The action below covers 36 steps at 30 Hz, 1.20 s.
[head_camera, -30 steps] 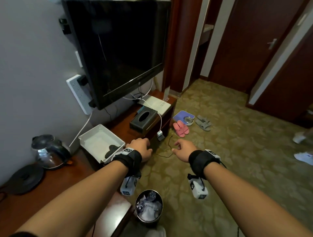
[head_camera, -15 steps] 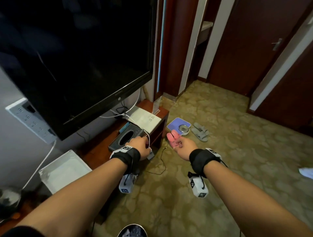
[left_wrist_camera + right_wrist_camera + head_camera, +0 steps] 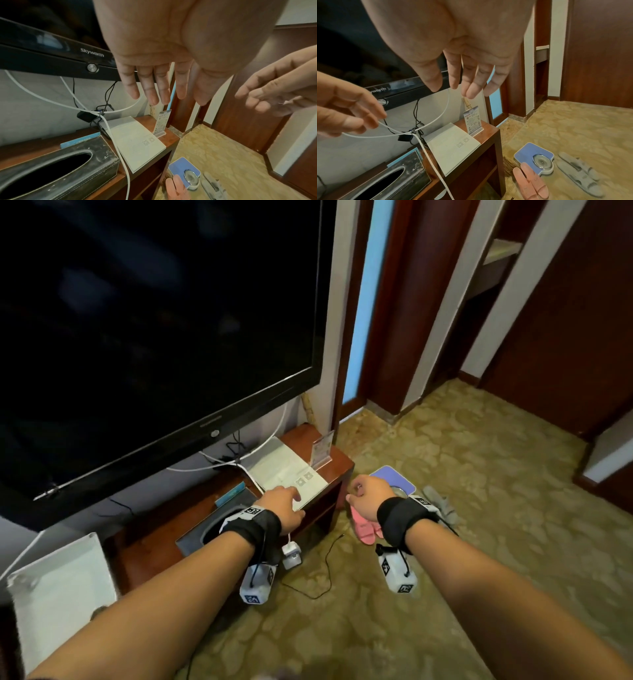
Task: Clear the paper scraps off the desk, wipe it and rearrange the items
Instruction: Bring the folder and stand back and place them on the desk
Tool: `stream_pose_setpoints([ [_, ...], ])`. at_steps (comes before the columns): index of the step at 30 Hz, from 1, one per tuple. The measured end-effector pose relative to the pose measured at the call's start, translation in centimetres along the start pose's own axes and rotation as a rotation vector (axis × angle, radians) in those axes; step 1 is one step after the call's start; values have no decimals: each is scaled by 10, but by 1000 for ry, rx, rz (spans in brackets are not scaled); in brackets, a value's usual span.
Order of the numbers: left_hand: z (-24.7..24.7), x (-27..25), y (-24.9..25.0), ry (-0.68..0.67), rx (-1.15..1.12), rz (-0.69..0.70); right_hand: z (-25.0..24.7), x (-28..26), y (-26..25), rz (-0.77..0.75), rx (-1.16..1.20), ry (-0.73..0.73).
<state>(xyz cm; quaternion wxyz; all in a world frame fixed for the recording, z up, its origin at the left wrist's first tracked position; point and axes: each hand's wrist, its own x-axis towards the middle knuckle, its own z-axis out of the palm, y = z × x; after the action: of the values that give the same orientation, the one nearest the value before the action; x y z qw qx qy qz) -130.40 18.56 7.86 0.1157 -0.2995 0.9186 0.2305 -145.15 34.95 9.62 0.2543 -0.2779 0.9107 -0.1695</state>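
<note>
Head view: left hand (image 3: 284, 505), right hand (image 3: 368, 498) fingers relaxed, empty; white box (image 3: 287, 470) points lengthwise toward wall (image 3: 164, 491).

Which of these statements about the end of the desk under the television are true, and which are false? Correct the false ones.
1. The card stand stands upright beside the white box. True.
2. The blue scale sits on the desk. False: it lies on the carpet beside the desk.
3. The left hand grips the tissue box. False: its fingers are straight and hold nothing.
4. A white cable runs between the tissue box and the white box and drops over the desk's front edge. True.
</note>
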Motion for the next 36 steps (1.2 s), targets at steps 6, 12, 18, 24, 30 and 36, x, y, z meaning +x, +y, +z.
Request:
stream_pose_setpoints([
  [6,9,77,-6,-3,-88,-145,-11,97,-6,-51,-46,-105],
  [12,32,175,-18,-74,-176,-232,4,204,5,-58,-131,-186],
  [18,61,245,-27,-240,-176,-249,6,287,14,-4,-208,-228],
  [24,88,281,-46,-295,-297,-461,19,345,4,-160,-397,-216],
  [30,127,297,-64,-234,-424,-734,42,398,3,-397,-604,-310],
  [36,160,297,-55,-92,-694,-1040,49,417,19,-590,-711,-363],
])
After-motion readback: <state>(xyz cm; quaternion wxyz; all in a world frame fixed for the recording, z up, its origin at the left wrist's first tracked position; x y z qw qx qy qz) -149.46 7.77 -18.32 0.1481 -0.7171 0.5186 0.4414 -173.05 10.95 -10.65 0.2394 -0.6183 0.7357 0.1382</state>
